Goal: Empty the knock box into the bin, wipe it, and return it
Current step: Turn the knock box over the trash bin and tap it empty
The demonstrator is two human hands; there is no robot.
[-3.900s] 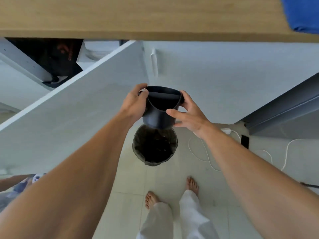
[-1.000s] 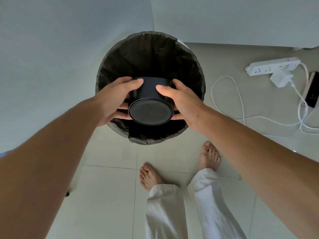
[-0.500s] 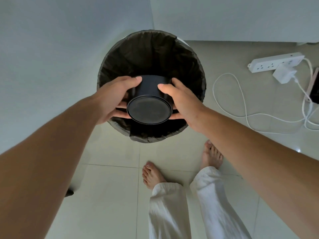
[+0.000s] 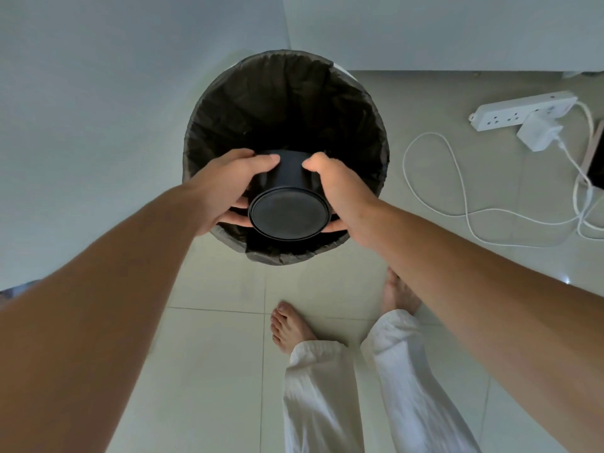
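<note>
Across the frame's upper centre, the bin (image 4: pixel 287 93) gapes. Just below, the knock box (image 4: pixel 289 204) has tipped further mouth-down inside its rim, left hand (image 4: pixel 225 188) and right hand (image 4: pixel 343 197) wrapped tight round its sides; emptying looks nearly finished.

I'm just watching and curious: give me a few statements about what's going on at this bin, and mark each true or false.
1. Both hands, left and right, hold the black knock box. True.
2. The knock box is upright, opening toward the camera. False: it is tipped over, its flat base faces the camera.
3. The bin has a dark bag lining it. True.
4. The bin has a lid closed over it. False: it is open, with the knock box held above its mouth.
5. A white power strip lies on the floor to the right. True.
</note>
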